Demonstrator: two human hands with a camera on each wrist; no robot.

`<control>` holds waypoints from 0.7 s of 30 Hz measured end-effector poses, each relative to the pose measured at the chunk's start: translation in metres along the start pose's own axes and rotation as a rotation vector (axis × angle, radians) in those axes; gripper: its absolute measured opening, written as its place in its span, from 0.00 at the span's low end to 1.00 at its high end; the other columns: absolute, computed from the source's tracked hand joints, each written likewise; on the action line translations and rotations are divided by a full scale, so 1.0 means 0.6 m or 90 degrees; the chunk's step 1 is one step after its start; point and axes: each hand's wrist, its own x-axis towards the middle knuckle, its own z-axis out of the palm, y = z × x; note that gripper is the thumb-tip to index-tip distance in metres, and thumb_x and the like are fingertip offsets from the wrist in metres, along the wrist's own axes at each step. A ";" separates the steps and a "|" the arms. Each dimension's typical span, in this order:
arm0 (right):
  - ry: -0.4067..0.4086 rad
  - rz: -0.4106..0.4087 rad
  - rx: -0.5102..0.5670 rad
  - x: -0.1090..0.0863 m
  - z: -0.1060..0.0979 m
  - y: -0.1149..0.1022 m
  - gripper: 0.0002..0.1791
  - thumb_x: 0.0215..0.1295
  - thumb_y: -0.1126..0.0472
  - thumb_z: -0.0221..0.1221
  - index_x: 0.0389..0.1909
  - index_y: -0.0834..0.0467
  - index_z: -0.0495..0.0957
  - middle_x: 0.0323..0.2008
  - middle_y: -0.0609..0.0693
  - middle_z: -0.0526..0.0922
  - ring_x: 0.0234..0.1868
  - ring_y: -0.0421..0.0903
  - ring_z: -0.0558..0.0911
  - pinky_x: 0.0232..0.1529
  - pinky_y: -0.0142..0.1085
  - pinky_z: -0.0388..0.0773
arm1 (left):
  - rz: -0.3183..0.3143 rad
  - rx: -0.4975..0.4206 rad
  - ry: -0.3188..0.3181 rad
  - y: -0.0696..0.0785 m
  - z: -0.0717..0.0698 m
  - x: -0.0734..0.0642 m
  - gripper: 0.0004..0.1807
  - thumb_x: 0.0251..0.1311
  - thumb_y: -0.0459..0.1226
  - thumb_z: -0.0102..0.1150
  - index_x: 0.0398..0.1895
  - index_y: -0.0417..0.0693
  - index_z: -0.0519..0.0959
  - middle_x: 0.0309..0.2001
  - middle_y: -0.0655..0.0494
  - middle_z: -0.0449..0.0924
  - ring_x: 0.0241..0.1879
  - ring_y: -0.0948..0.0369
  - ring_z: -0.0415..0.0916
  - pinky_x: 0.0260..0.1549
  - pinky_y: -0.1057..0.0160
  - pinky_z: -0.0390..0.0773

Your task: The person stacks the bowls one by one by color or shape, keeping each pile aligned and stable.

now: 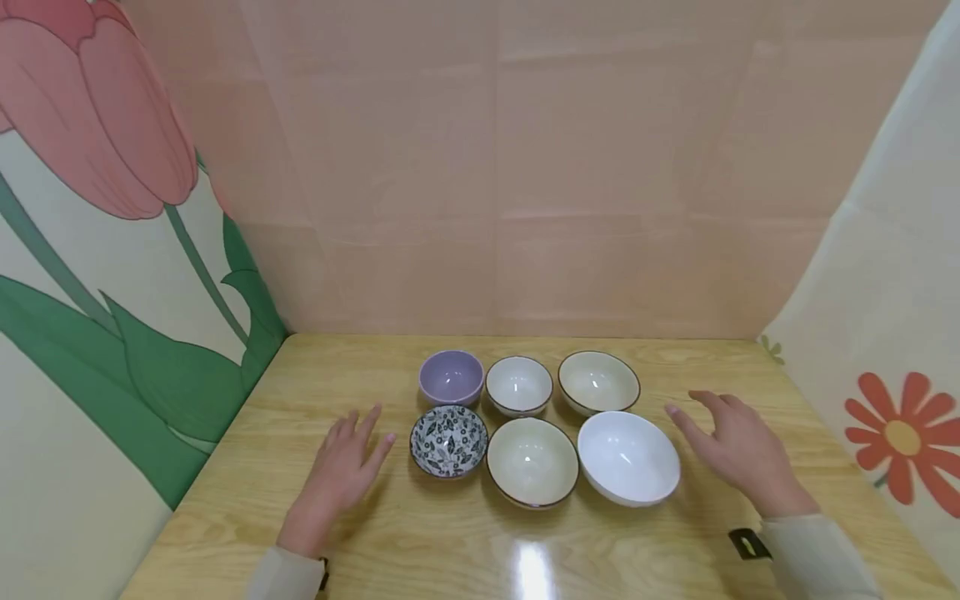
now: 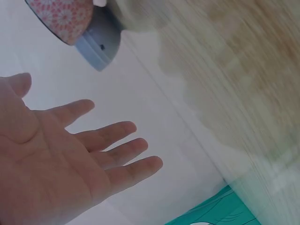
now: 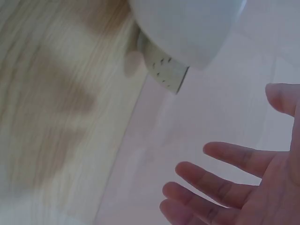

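Observation:
Two rows of bowls stand on the wooden table. In front are a floral-patterned bowl [image 1: 448, 442], a cream bowl with a brown rim [image 1: 532, 462] and a large white bowl [image 1: 628, 458]. Behind them sit a purple bowl [image 1: 452, 379], a small white bowl with a dark rim [image 1: 519, 386] and another cream bowl [image 1: 598, 382]. My left hand [image 1: 341, 471] is spread left of the floral bowl, apart from it and holding nothing. To the right of the large white bowl, my right hand [image 1: 738, 446] is held with fingers extended, likewise holding nothing. The floral bowl's outside [image 2: 65, 18] looks pink in the left wrist view.
The wooden table [image 1: 420, 542] runs back to a plain pinkish backdrop [image 1: 495, 167]. A tulip-printed sheet [image 1: 97, 250] borders the left side and a flower-printed sheet [image 1: 885, 333] the right. Dark wrist straps [image 1: 748, 544] show at the sleeves.

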 end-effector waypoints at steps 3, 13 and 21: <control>0.007 0.001 -0.001 -0.002 -0.008 -0.012 0.42 0.71 0.32 0.48 0.62 0.68 0.72 0.55 0.72 0.76 0.50 0.68 0.78 0.38 0.63 0.76 | 0.009 0.001 0.004 0.004 0.000 0.000 0.38 0.75 0.62 0.34 0.79 0.51 0.56 0.75 0.31 0.53 0.73 0.32 0.49 0.67 0.29 0.53; -0.011 0.009 -0.013 -0.013 -0.027 -0.061 0.41 0.67 0.29 0.51 0.51 0.65 0.81 0.33 0.53 0.86 0.30 0.47 0.81 0.19 0.37 0.69 | 0.011 -0.005 0.000 0.009 0.000 -0.003 0.37 0.75 0.62 0.32 0.79 0.51 0.57 0.73 0.31 0.58 0.71 0.33 0.55 0.64 0.29 0.59; 0.010 -0.035 -0.008 -0.024 -0.022 -0.101 0.30 0.67 0.37 0.59 0.47 0.63 0.83 0.26 0.46 0.83 0.25 0.41 0.76 0.20 0.37 0.69 | 0.024 -0.013 0.027 0.015 -0.003 -0.008 0.35 0.77 0.58 0.36 0.75 0.45 0.63 0.67 0.34 0.68 0.67 0.37 0.64 0.61 0.32 0.66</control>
